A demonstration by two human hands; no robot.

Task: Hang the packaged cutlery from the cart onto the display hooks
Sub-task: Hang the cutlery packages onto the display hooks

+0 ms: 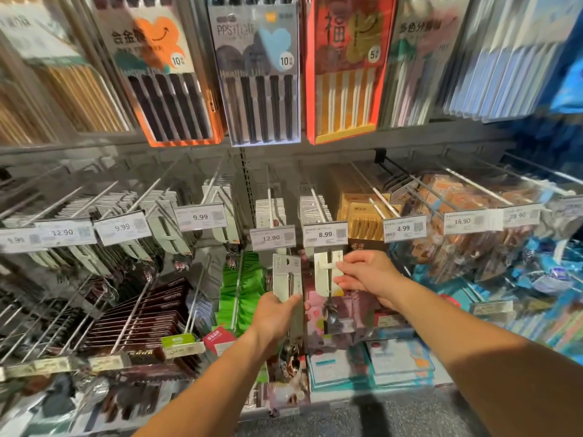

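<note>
My left hand [273, 313] grips a stack of carded cutlery packs [286, 279] by its lower part, held upright below the 12.90 price tag [273, 237]. My right hand [366, 275] pinches the edge of a white cutlery card [326, 272] that hangs under the 8.99 tag [325, 234]. A spoon on that card [331, 309] dangles below. White hooks [317, 205] above both tags carry several similar cards. The cart is out of view.
Chopstick packs [262, 74] hang on the upper row. More hooks with price tags [200, 217] run left and right. Brown boxes [138, 313] lie at lower left, green packs [243, 291] beside my left hand, bagged goods [473, 228] at right.
</note>
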